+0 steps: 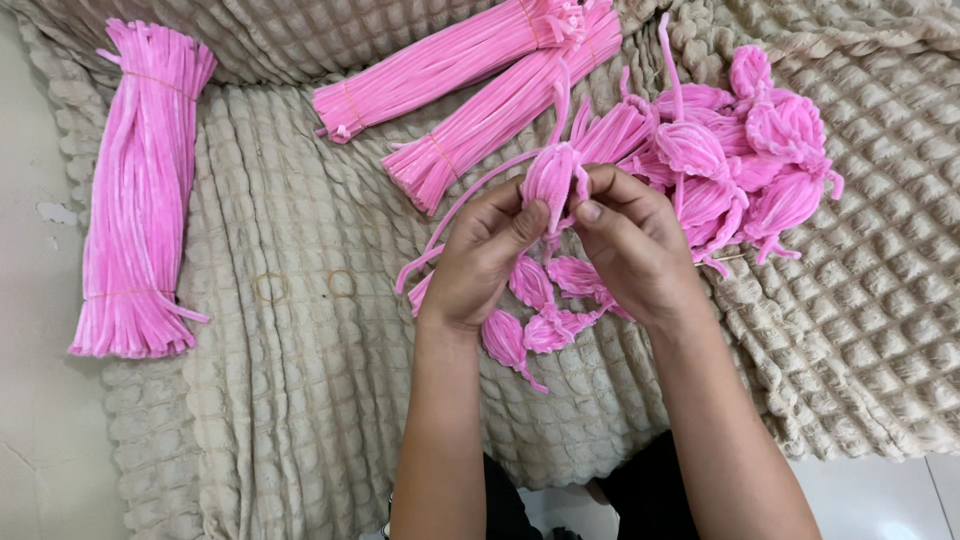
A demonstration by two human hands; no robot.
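Together, left hand [478, 262] and right hand [628, 245] pinch a pink bud [550, 178] above the blanket [290, 330], bundles [140, 190] nearby.

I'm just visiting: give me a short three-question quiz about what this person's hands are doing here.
1. True or false: both hands grip the same pink bud.
2. How many banded bundles of pink stems lie on the blanket?
3. On which side of the hands is the big pile of finished buds?

Key:
1. True: left hand and right hand pinch one pink bud.
2. Three: one, two, three, on the blanket.
3. The person's right.
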